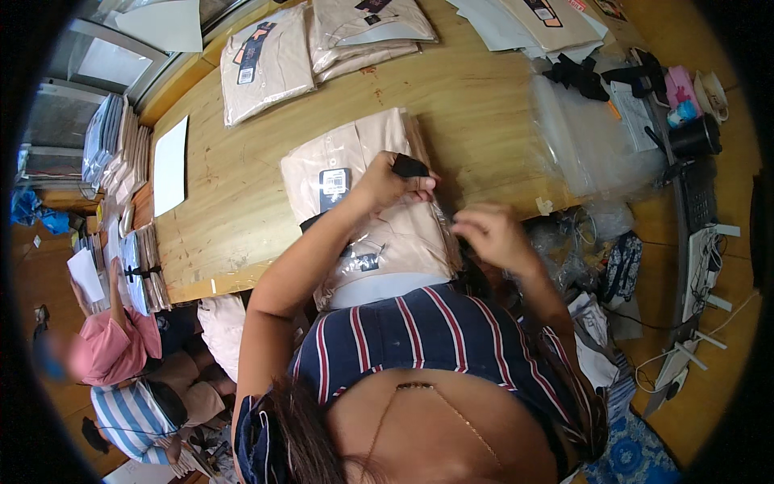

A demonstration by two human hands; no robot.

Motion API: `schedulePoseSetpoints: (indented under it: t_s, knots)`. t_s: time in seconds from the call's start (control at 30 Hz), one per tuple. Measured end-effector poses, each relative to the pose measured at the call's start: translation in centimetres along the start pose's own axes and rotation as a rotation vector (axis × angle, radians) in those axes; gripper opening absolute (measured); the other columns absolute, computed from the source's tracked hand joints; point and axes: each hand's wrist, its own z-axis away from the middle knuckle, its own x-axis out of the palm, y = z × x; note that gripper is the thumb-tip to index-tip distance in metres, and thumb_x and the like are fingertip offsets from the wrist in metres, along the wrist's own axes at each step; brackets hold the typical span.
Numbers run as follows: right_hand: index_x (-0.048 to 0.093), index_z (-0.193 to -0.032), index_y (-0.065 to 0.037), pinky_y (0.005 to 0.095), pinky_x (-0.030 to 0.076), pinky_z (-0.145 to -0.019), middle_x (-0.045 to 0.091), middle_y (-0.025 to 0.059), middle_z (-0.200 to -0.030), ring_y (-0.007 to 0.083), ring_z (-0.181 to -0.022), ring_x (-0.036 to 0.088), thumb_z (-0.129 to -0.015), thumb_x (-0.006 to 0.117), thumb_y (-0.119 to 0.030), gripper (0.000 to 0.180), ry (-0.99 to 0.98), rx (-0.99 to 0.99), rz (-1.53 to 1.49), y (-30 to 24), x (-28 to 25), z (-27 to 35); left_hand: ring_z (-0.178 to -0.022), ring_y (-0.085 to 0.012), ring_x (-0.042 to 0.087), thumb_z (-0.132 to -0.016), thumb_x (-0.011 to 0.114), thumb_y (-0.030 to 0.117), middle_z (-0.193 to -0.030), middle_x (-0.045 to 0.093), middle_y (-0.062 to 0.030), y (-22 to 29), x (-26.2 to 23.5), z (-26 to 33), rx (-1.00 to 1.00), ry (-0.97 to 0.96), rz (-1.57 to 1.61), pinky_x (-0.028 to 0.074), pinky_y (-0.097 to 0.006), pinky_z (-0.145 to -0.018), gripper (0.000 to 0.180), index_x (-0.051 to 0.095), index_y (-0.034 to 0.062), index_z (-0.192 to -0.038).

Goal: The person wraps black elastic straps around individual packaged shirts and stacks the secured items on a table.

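A stack of folded beige garments in clear plastic bags lies before me at the table's near edge, dark tags on the top one. My left hand rests over its right part, fingers closed together. A small black piece lies against these fingers; whatever is pinched under them is hidden. Just right of the stack, my right hand hovers with curled fingers, slightly blurred. Its thumb and forefinger are close to the bag's edge, and I cannot make out anything between them.
More bagged beige garments lie at the table's far side. A white sheet is on the left, clear plastic bags on the right. Beyond them stands a black cup. Two people are at the lower left, beside stacked garments.
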Motion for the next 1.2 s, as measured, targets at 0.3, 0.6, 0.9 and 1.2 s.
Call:
schedulePoseSetpoints:
  t_s: [0.3,0.6,0.9,1.2]
  knots:
    - [0.047,-0.106,-0.002,0.0244,0.035,-0.082,0.051,0.0087,-0.104,0.0132,-0.096,0.045,-0.063,0.044,0.012,0.045,-0.279,-0.074,-0.752,3.4,1.2,-6.6,-0.085,-0.0218,0.049,-0.059,0.053,0.01,-0.085,0.05,-0.0067,3.2,1.9,1.5,0.975,-0.115,-1.562,0.042,-0.03,-0.071,0.015,0.054,0.004,-0.072]
    - [0.055,-0.074,0.002,0.0295,0.043,-0.062,0.054,0.0099,-0.072,0.0255,-0.069,0.052,-0.061,0.051,0.003,0.014,-0.08,-0.46,0.068,1.6,0.6,-7.5,-0.074,-0.0157,0.046,-0.058,0.051,0.014,-0.074,0.045,-0.0036,2.3,0.3,2.1,1.168,-0.022,-1.476,0.037,-0.024,-0.062,0.01,0.052,0.0073,-0.066]
    - [0.051,-0.066,-0.009,0.0294,0.037,-0.069,0.046,0.0013,-0.074,0.0152,-0.074,0.045,-0.066,0.047,-0.015,0.007,-0.044,-0.692,0.925,-1.9,-1.4,-7.0,-0.075,-0.0198,0.046,-0.055,0.053,0.009,-0.078,0.05,-0.0059,1.4,-0.3,1.8,1.054,0.133,-1.087,0.036,-0.028,-0.061,0.017,0.054,0.0026,-0.07]
    - [0.052,-0.074,-0.012,0.0331,0.035,-0.07,0.047,0.0004,-0.073,0.0149,-0.076,0.045,-0.065,0.052,-0.018,0.01,0.063,-0.622,0.93,1.4,-1.4,-7.6,-0.07,-0.0219,0.048,-0.05,0.058,0.002,-0.077,0.051,-0.0074,1.7,-1.1,3.3,1.008,0.216,-1.011,0.037,-0.03,-0.06,0.018,0.052,0.0017,-0.068]
